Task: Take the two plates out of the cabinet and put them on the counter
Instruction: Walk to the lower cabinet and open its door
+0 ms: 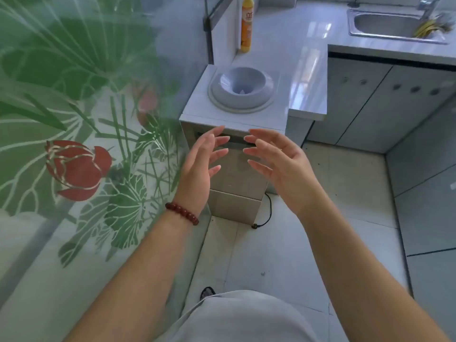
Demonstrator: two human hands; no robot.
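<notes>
Kitchen corner, tiled floor (276, 248); frosted glass panel with lotus print (74, 144) at left. White counter (296, 70) far centre, grey cabinet doors (370, 102) below at right, shut; plates not visible. Sink (389, 25) far right, yellow bottle (246, 25) far centre. Water dispenser (237, 99) without jug, centre. Left hand (202, 169), beaded bracelet (182, 213) on wrist, and right hand (278, 164) raised near dispenser front, palms facing, fingers spread, both empty.

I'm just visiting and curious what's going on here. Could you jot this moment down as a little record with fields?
left hand: open, empty, red bead bracelet at wrist
right hand: open, empty
plates: none in view
in front: white water dispenser without bottle
white counter: yellow plastic bottle, steel sink
grey cabinet doors: shut
</notes>
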